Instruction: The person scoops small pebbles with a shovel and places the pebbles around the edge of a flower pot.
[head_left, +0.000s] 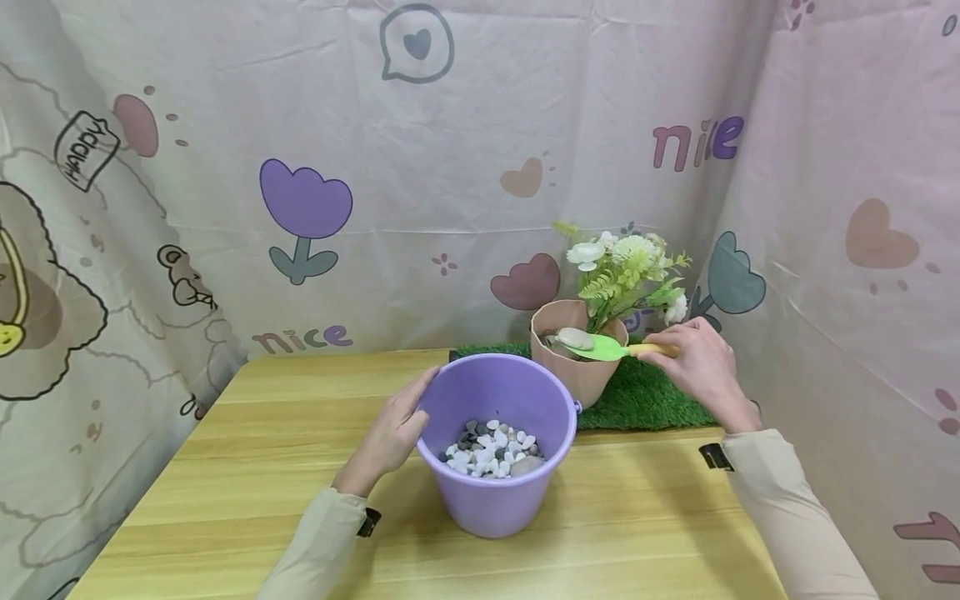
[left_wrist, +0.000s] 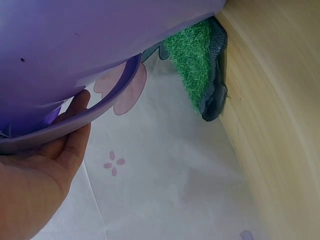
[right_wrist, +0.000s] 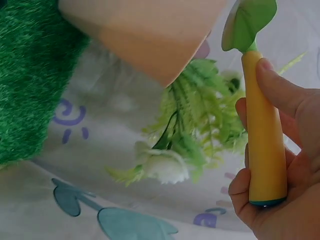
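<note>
A light purple bucket stands upright on the wooden table, with white and dark pebbles at its bottom. My left hand holds the bucket at its left rim; in the left wrist view its fingers pass behind the purple bucket handle. A yellow-handled green toy shovel is gripped in my right hand. On the shovel's blade lies a large pale stone, above the mouth of a pinkish flowerpot. Other contents of the pot are partly hidden by the blade.
White artificial flowers with green leaves rise from the back of the pot. Beneath the pot lies a green turf mat. A printed cloth hangs behind the table and along both sides.
</note>
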